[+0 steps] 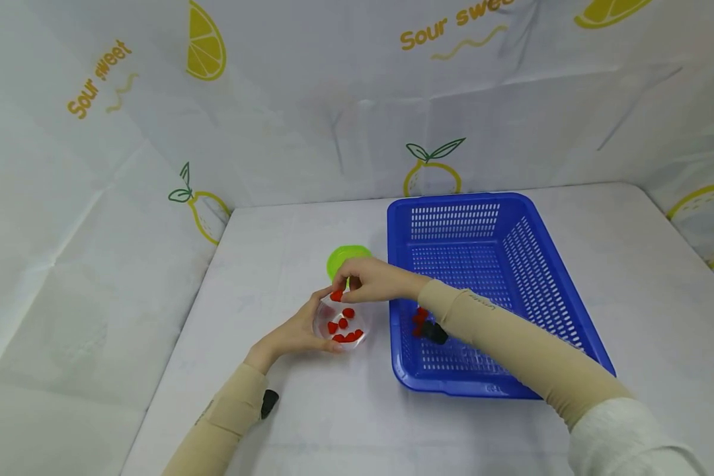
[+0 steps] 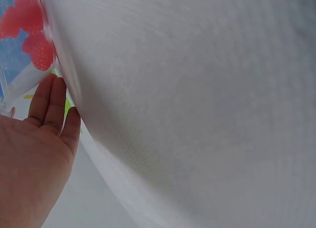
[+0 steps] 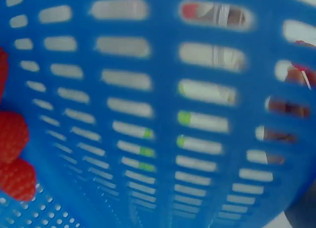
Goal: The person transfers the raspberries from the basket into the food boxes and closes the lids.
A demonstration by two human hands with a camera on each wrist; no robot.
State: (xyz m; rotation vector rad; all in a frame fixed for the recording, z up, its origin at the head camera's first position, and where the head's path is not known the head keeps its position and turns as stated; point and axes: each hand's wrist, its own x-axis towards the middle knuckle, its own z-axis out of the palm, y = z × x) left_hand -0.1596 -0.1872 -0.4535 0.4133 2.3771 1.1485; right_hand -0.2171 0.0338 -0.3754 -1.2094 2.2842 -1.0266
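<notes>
Around the side of a clear round plastic container (image 1: 359, 324) my left hand (image 1: 297, 328) is spread, thumb near the front and fingers at the back. Several red raspberries (image 1: 342, 323) lie inside it, and the left wrist view shows bumpy raspberries (image 2: 39, 51) through the clear wall. My right hand (image 1: 373, 277) pinches one raspberry (image 1: 336, 295) between thumb and fingertips over the container's back rim. More raspberries (image 3: 12, 136) sit in the blue basket (image 1: 400, 357), below my right forearm; the forearm hides part of the basket.
A bright green round lid (image 1: 340, 254) lies behind the container, partly covered by my right hand. The slotted basket wall (image 3: 163, 109) stands close to the right of the container. White cloth with lemon prints (image 1: 309, 119) hangs behind the white table (image 1: 309, 423).
</notes>
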